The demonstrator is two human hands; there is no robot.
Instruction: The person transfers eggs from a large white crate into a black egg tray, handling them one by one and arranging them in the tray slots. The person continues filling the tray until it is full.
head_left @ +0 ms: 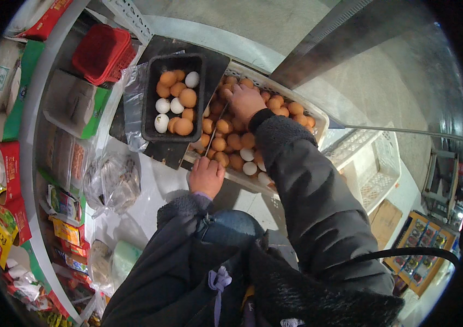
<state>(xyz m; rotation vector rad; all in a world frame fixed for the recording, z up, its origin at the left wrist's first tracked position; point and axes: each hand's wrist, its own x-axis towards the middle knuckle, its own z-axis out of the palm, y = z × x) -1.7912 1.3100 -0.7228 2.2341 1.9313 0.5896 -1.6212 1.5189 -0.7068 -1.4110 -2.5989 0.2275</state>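
A pale plastic crate (319, 115) full of loose brown eggs (234, 141) and a few white eggs (250, 168) lies before me. My right hand (244, 102) reaches over it, with fingers down among the eggs near the far side; whether they hold one is hidden. At the near rim my left hand (207, 176) rests with curled fingers, by the end of a thin straight edge that crosses the crate. Left of the crate, a black tray (199, 67) holds several brown and white eggs (163, 106) and sits on a dark board (215, 67).
Stacked red plastic baskets (100, 53) and packaged goods fill the shelves at left. A clear plastic bag (113, 182) lies on the pale surface below them. At right stand a second white crate (378, 167) and a shallow box of small packs (421, 249). A glass-like panel rises beyond.
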